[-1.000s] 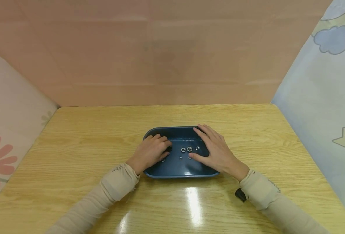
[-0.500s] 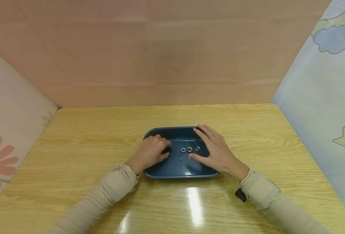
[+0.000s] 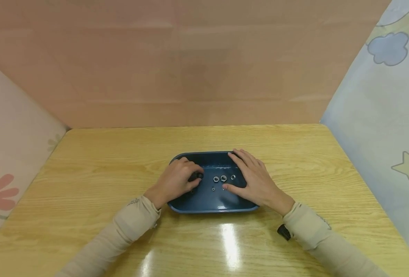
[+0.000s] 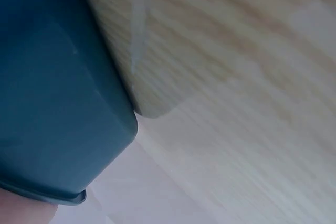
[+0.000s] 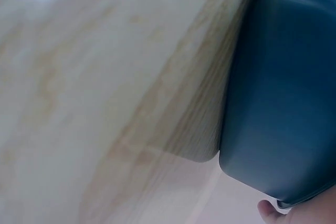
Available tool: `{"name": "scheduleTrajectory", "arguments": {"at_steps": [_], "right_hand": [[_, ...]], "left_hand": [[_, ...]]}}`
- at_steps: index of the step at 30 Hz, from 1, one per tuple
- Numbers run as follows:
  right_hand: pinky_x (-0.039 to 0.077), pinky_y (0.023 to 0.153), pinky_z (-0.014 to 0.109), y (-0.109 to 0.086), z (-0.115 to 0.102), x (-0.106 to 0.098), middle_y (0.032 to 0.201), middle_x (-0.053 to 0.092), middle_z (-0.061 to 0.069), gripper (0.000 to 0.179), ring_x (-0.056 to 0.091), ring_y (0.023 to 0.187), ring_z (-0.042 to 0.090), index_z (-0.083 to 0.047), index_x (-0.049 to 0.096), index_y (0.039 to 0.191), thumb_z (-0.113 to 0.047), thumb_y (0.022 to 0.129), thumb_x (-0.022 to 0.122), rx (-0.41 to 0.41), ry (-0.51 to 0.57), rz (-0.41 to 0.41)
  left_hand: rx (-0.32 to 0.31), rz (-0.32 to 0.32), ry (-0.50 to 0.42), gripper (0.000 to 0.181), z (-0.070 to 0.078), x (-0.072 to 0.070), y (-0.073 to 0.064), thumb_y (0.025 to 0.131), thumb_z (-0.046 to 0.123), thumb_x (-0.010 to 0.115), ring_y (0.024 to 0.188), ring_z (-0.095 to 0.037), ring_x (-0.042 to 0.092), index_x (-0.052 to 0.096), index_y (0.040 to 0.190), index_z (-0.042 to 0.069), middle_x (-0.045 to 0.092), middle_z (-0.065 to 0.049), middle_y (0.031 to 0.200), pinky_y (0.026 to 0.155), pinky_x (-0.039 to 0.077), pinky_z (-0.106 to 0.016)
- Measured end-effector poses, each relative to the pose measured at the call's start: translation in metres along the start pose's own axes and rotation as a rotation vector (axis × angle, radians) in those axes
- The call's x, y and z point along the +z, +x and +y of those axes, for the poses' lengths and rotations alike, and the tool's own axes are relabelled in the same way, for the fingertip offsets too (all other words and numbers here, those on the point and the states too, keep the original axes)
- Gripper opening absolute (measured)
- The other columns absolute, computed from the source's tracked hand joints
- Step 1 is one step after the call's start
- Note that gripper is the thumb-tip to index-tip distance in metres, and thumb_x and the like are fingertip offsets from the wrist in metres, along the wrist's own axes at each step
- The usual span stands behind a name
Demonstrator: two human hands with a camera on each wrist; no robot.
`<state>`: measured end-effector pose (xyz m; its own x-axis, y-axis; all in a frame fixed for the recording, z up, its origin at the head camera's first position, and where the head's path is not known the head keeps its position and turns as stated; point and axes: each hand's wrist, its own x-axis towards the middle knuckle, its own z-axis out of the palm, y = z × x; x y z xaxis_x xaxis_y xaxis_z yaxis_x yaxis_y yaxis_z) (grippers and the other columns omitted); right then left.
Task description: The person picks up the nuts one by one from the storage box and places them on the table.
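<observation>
A dark blue tray (image 3: 211,211) lies on the table in the head view, with both hands reaching over its ends. At its left end, my left hand (image 3: 177,179) pinches a small black piece (image 3: 200,175) between thumb and forefinger; its exact kind is too small to tell. My right hand (image 3: 256,181) rests over the right end, fingers fairly straight across the far rim. Its thumb tip is beside a partly hidden small nut (image 3: 224,189). Between the hands lie a large silver nut (image 3: 223,178), a medium nut (image 3: 216,179), a smaller nut (image 3: 233,177) and a tiny nut (image 3: 213,189).
The wooden table (image 3: 114,154) extends on every side of the tray, with a pinkish wall covering (image 3: 190,77) behind it. Both wrist views mostly show the tray's outer wall (image 4: 58,103). A black item (image 3: 284,232) sits under the right cuff.
My left thumb and forefinger have closed on the black piece, and it now shows at their tips. The right hand keeps its place on the tray. The head view has shifted slightly.
</observation>
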<state>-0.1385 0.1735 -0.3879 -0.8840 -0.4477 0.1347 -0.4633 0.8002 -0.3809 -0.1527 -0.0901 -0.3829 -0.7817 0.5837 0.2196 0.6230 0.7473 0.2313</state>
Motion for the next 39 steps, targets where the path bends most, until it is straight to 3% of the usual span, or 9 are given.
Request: {"name": "scheduleTrajectory", "arguments": {"at_steps": [7,14,18,27,39], "right_hand": [[0.021,0.115,0.065,-0.001,-0.001,0.000,0.164,0.025,0.010,0.096,0.019,0.152,0.033,-0.015,0.027,0.157,-0.060,0.083,0.068,-0.014,-0.027,0.011],[0.021,0.115,0.065,-0.001,-0.001,0.000,0.163,0.025,0.012,0.097,0.020,0.152,0.035,-0.016,0.026,0.158,-0.061,0.083,0.068,-0.025,-0.036,0.021],[0.022,0.114,0.066,0.000,-0.001,0.001,0.163,0.026,0.013,0.097,0.021,0.151,0.036,-0.015,0.027,0.157,-0.061,0.083,0.067,-0.039,-0.040,0.033],[0.022,0.114,0.065,0.001,-0.001,0.000,0.163,0.026,0.012,0.096,0.020,0.152,0.034,-0.015,0.027,0.157,-0.061,0.083,0.068,-0.035,-0.031,0.022],[0.021,0.115,0.065,-0.001,0.001,0.000,0.164,0.024,0.011,0.096,0.018,0.152,0.034,-0.016,0.028,0.157,-0.062,0.084,0.067,-0.025,-0.033,0.008]], "left_hand": [[0.018,0.051,-0.002,0.020,0.000,-0.013,-0.002,0.084,0.019,0.080,0.088,-0.018,0.063,0.077,0.102,0.013,0.076,0.000,0.097,0.084,0.053,-0.038],[-0.037,0.098,-0.024,0.024,-0.008,-0.033,-0.009,0.081,0.015,0.081,0.088,-0.020,0.061,0.076,0.105,0.010,0.077,-0.002,0.097,0.081,0.053,-0.038],[-0.037,0.149,-0.016,0.025,-0.015,-0.040,-0.013,0.080,0.014,0.082,0.091,-0.023,0.063,0.076,0.104,0.009,0.077,-0.004,0.096,0.084,0.053,-0.042],[-0.054,0.228,-0.022,0.024,-0.033,-0.049,-0.024,0.080,0.011,0.082,0.095,-0.027,0.067,0.076,0.103,0.007,0.077,-0.007,0.099,0.087,0.053,-0.045],[-0.105,0.261,-0.055,0.021,-0.054,-0.052,-0.038,0.079,0.008,0.081,0.092,-0.029,0.068,0.076,0.099,0.005,0.077,-0.008,0.096,0.084,0.053,-0.047]]}}
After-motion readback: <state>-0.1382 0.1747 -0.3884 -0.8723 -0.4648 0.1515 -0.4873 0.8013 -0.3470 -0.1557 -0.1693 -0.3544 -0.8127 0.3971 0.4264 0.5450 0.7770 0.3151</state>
